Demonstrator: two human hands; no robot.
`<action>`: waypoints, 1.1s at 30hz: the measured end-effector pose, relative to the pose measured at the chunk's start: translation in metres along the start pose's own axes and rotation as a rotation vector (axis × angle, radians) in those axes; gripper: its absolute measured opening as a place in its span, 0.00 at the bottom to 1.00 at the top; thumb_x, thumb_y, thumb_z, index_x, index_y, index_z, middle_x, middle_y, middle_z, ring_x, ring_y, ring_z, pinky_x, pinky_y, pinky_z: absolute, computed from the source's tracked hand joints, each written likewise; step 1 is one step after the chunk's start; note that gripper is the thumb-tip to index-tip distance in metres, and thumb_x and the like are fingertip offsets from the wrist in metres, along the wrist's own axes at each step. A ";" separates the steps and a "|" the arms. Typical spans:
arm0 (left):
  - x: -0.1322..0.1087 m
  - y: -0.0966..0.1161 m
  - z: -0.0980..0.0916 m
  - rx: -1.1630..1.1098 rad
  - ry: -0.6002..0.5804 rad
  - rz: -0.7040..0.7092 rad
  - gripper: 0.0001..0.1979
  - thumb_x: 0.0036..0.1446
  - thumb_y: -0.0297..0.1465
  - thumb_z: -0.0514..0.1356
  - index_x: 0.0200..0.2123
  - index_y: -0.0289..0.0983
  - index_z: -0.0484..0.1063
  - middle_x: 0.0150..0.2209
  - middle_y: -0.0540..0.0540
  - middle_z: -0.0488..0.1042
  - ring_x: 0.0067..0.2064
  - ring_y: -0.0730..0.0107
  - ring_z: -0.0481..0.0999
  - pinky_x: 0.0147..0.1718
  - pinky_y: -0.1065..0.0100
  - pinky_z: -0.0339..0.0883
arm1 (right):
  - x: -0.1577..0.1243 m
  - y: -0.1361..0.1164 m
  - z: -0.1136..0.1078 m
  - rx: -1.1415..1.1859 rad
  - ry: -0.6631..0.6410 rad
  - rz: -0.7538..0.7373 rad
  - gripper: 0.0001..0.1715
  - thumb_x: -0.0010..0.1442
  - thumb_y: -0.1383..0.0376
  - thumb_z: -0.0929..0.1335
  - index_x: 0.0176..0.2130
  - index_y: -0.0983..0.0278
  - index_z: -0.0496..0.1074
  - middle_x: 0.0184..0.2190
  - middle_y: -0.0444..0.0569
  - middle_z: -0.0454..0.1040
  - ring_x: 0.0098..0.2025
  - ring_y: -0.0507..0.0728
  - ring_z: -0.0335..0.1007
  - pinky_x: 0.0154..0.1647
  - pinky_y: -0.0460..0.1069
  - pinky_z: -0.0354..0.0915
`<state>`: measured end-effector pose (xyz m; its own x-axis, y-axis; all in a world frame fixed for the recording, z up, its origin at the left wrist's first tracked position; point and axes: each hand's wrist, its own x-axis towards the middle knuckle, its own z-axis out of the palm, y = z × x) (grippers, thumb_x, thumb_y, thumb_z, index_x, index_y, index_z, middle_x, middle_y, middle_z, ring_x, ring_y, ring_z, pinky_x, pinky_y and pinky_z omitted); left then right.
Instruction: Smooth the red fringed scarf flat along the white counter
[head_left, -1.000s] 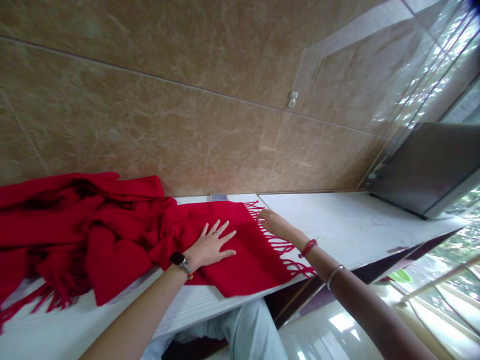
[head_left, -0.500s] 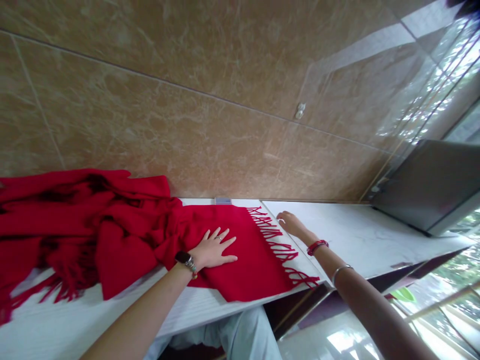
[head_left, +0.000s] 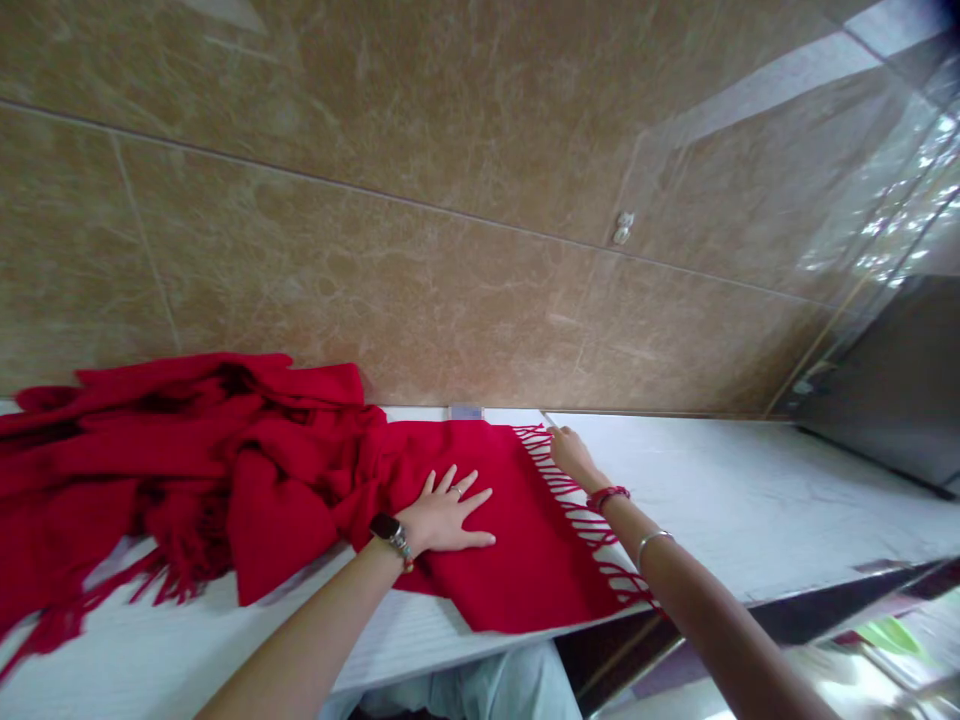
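A red fringed scarf (head_left: 517,540) lies across a white counter (head_left: 720,500), its flat end to the right and a bunched heap (head_left: 172,450) of it to the left. My left hand (head_left: 446,515) rests flat on the scarf with fingers spread; a black watch sits on that wrist. My right hand (head_left: 570,455) is at the far corner of the fringe (head_left: 592,520), fingers curled on the tassels; the wrist wears a red cord and a silver bangle.
A brown marble-tiled wall (head_left: 420,230) rises right behind the counter. A dark grey slab-like object (head_left: 892,390) stands at the far right. The counter's front edge runs below my arms, with my light trousers (head_left: 487,690) under it.
My right hand moved from the bare counter back onto the far fringe corner of the scarf. My left hand stayed pressed flat on the cloth. The view shifted slightly.
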<state>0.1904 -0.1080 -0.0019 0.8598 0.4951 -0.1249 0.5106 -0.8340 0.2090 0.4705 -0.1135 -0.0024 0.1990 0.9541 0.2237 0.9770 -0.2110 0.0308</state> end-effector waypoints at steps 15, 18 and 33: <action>0.005 0.001 0.003 0.029 0.036 -0.039 0.39 0.51 0.58 0.43 0.61 0.46 0.46 0.64 0.44 0.39 0.63 0.45 0.34 0.55 0.42 0.32 | -0.092 0.022 0.027 0.116 -0.053 -0.197 0.26 0.64 0.60 0.51 0.60 0.59 0.52 0.60 0.54 0.53 0.62 0.61 0.44 0.56 0.64 0.50; 0.004 0.001 0.003 0.039 0.047 -0.032 0.38 0.51 0.57 0.43 0.61 0.46 0.47 0.64 0.44 0.40 0.63 0.45 0.35 0.55 0.42 0.33 | -0.079 0.049 0.022 0.037 -0.054 -0.065 0.25 0.64 0.61 0.53 0.59 0.63 0.54 0.60 0.58 0.52 0.62 0.64 0.43 0.55 0.66 0.50; 0.011 -0.009 0.004 0.071 0.020 0.013 0.38 0.51 0.57 0.44 0.61 0.46 0.46 0.64 0.46 0.39 0.63 0.48 0.35 0.55 0.45 0.34 | -0.131 0.065 -0.012 0.126 -0.181 -0.531 0.26 0.64 0.59 0.56 0.61 0.56 0.49 0.61 0.48 0.52 0.62 0.57 0.43 0.61 0.60 0.43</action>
<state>0.1946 -0.0960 -0.0093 0.8668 0.4880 -0.1026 0.4983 -0.8555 0.1407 0.5069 -0.2550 -0.0180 -0.3227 0.9457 0.0389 0.9458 0.3238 -0.0250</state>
